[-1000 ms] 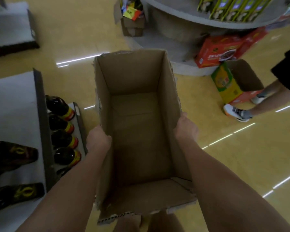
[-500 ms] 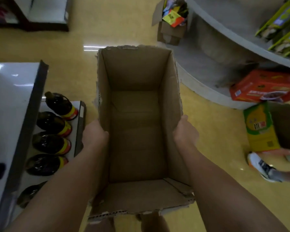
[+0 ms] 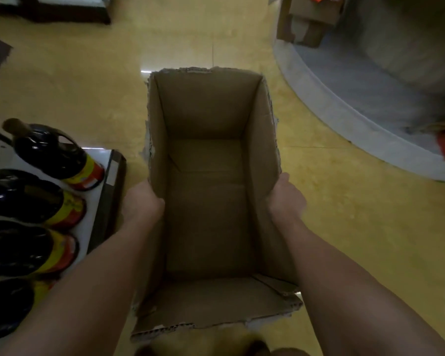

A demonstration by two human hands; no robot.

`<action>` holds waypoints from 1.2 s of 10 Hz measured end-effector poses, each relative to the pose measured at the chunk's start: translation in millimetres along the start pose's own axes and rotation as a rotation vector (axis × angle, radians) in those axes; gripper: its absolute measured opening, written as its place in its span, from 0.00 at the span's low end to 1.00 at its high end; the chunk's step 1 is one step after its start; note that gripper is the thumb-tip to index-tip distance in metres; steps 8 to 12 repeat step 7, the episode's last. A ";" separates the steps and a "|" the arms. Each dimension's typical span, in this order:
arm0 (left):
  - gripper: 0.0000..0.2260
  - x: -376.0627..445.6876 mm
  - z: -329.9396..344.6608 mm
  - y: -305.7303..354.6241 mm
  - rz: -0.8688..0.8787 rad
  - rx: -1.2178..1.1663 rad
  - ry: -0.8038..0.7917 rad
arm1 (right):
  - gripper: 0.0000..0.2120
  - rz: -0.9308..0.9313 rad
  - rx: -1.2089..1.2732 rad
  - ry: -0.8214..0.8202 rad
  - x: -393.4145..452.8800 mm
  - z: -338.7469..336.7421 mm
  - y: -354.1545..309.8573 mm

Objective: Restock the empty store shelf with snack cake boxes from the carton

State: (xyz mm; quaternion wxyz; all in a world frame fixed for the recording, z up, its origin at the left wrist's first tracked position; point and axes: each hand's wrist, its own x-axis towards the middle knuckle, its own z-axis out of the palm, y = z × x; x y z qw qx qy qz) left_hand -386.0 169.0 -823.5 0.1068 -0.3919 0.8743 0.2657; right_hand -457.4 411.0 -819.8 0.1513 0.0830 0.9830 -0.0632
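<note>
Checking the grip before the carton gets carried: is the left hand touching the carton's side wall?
Touching. The head view shows the left hand pressed against the outside of the carton, fingers hidden below its left wall.

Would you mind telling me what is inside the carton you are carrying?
Nothing: the carton shows only its bare cardboard floor and walls. The left hand and right hand hold its sides. The near flap covers whatever lies directly below it.
</note>
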 end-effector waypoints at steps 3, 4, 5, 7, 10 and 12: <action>0.12 85.4 68.0 -10.0 0.030 0.024 -0.011 | 0.17 -0.001 0.000 0.077 70.3 85.8 -21.8; 0.12 91.9 70.7 -8.2 0.016 0.021 -0.001 | 0.16 -0.008 0.006 0.087 72.8 86.8 -24.0; 0.12 89.8 71.8 -10.5 -0.003 0.047 0.005 | 0.16 -0.022 0.014 0.086 69.5 90.1 -25.0; 0.19 88.1 63.1 -21.3 0.055 -0.146 -0.011 | 0.19 -0.009 0.071 0.058 77.2 92.3 -13.0; 0.19 88.1 63.1 -21.3 0.055 -0.146 -0.011 | 0.19 -0.009 0.071 0.058 77.2 92.3 -13.0; 0.19 88.1 63.1 -21.3 0.055 -0.146 -0.011 | 0.19 -0.009 0.071 0.058 77.2 92.3 -13.0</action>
